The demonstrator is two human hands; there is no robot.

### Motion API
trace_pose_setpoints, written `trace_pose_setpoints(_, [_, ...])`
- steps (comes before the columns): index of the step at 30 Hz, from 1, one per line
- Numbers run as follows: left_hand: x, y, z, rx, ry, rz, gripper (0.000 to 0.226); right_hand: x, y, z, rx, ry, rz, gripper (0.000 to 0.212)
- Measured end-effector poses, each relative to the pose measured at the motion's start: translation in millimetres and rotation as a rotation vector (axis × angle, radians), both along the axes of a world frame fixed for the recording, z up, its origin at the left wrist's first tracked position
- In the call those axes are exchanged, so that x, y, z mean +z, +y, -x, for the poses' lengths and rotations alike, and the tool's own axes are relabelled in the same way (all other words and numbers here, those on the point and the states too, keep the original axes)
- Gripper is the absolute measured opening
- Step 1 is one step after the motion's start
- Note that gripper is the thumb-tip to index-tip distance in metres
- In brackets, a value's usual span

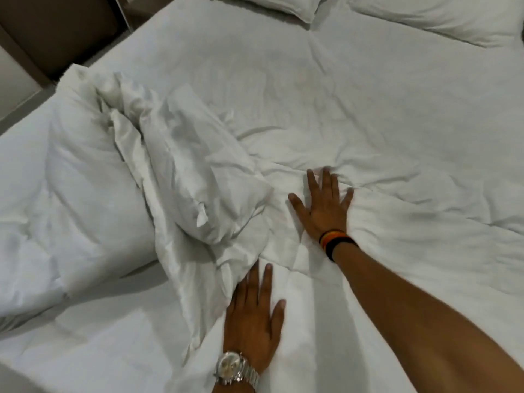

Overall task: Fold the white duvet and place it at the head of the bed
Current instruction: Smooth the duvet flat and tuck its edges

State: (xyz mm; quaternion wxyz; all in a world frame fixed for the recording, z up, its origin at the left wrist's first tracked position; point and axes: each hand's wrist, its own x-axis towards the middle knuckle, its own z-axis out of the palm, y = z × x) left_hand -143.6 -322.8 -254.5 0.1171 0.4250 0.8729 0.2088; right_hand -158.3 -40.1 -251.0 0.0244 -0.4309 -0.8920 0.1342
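The white duvet [397,131] lies spread over most of the bed, wrinkled, with a bunched, folded-over heap [170,171] at its left side. My left hand [255,316], with a metal watch on the wrist, rests flat on the duvet near the bottom, fingers apart, beside the heap's lower edge. My right hand [326,205], with dark bands on the wrist, presses flat on the duvet in the middle, fingers spread. Neither hand grips any cloth.
Two white pillows [442,15] lie at the head of the bed along the top edge. The white bed sheet [85,336] shows at the lower left. A brown wall or headboard panel [56,26] stands at the upper left beyond the bed's edge.
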Motion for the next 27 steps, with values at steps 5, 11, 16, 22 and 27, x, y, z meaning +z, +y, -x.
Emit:
trace_pose_setpoints(5, [-9,41,22,0.003,-0.034,-0.040,0.075,-19,80,41,-0.040,-0.191,0.091,0.086])
trace_pose_setpoints(11, [4,35,27,-0.060,-0.179,0.005,0.070,11,84,50,-0.042,-0.173,0.202,0.081])
trace_pose_setpoints(16, [46,-25,32,-0.485,0.123,-0.007,0.069,62,-49,1,0.000,0.309,0.441,0.069])
trace_pose_setpoints(22, [125,-113,103,-0.523,0.435,0.036,0.099,136,-197,17,-0.159,0.637,0.709,0.069])
trace_pose_setpoints(27, [171,-133,204,-0.300,0.538,0.005,0.106,173,-280,46,-0.295,0.791,0.654,0.073])
